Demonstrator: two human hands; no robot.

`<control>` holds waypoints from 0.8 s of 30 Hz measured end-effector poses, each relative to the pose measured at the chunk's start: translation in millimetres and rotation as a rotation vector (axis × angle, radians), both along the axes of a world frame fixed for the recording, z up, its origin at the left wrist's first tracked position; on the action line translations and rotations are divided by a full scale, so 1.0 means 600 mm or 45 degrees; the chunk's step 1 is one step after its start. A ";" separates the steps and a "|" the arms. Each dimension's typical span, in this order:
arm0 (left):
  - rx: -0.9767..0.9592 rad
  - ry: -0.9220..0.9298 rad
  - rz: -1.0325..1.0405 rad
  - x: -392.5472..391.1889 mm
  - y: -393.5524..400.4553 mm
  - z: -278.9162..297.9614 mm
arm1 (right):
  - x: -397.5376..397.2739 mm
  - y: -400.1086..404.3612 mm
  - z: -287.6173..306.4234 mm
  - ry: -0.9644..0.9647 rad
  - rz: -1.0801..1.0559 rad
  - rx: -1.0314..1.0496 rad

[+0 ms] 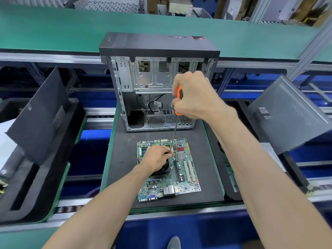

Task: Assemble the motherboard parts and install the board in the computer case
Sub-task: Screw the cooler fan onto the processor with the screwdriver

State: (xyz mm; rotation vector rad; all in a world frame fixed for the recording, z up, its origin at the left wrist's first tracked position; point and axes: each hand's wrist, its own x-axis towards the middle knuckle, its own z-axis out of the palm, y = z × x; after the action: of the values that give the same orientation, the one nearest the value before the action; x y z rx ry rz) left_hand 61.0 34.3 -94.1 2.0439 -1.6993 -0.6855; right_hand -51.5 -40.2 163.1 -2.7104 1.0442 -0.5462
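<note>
— Where's the motherboard [181, 169]?
— Flat on the dark mat at lower centre of the frame, green, ports toward the bottom edge, a black cooler [162, 170] on its left half.
— And the computer case [158, 81]?
— Just above it, side open, black front panel uppermost, grey metal inside, seemingly bare but for loose cables.

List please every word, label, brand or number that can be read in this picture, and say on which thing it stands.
None can be read.
Motherboard: its printed markings are too small and blurred.
Computer case: the red badge and the small marks on its top panel are too blurred to read.
Side panels left and right: no text shows.
Screwdriver in the right hand: no lettering shows.
</note>
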 end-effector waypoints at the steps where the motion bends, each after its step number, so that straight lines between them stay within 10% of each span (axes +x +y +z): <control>1: -0.003 -0.001 0.006 0.000 -0.001 0.000 | 0.001 -0.002 -0.002 0.012 -0.018 -0.024; 24: 0.027 0.076 -0.015 0.000 0.001 0.017 | -0.002 0.002 0.001 0.100 -0.229 -0.190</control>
State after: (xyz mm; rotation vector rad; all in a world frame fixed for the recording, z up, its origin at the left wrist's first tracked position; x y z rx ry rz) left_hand 61.2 34.9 -83.7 2.0088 -1.6783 -0.7641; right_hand -52.8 -39.1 163.5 -2.8028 1.3276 -0.5717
